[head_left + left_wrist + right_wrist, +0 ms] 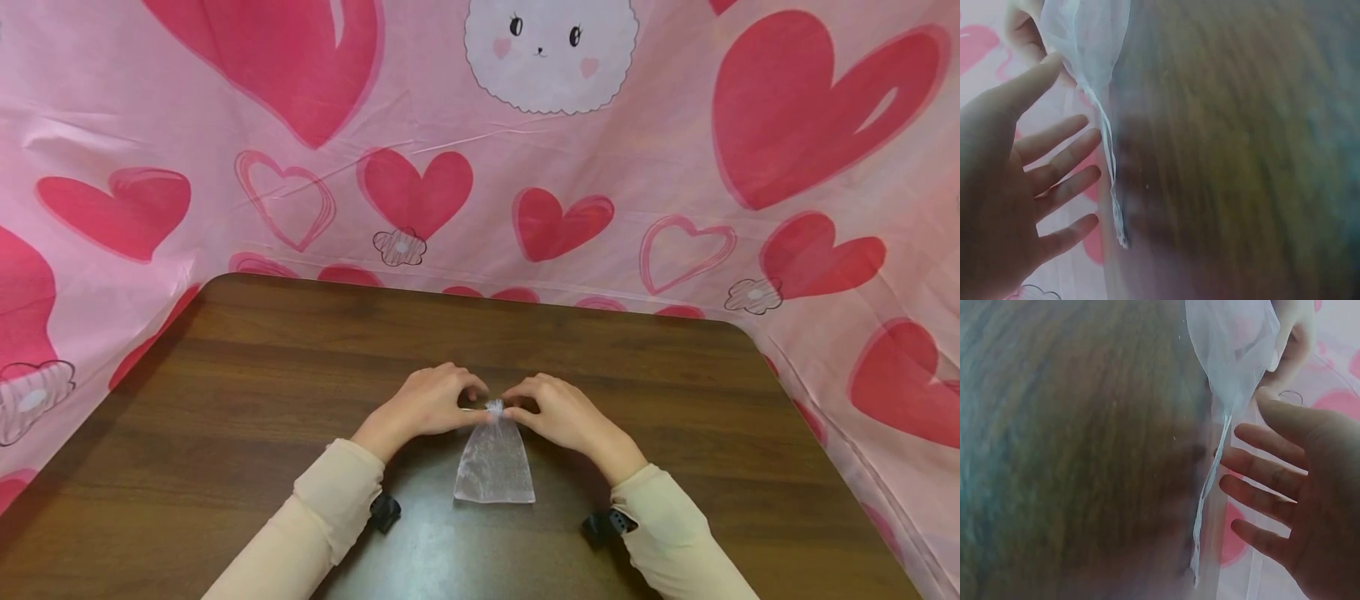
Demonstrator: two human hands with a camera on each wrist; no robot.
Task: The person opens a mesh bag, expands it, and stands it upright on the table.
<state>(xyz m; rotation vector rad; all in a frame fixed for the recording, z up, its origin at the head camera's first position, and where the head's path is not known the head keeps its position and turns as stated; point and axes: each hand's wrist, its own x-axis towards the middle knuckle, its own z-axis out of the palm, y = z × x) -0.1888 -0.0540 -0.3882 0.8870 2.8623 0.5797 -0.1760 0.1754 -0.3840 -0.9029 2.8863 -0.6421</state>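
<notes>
A small sheer white drawstring pouch lies flat on the table, its mouth gathered at the far end. Beside that gathered neck, on the left, is my left hand; its thumb touches the pouch and its fingers stay apart from the thumb. From the other side my right hand meets the neck with its thumb, fingers spread. In the left wrist view a thin white drawstring trails from the pouch past the fingertips. Another white drawstring trails likewise in the right wrist view. What the pouch holds, if anything, cannot be made out.
The dark wooden table extends around both forearms. Pink cloth printed with hearts hangs along its back and sides. Dark wrist devices sit at the cuffs of cream sleeves.
</notes>
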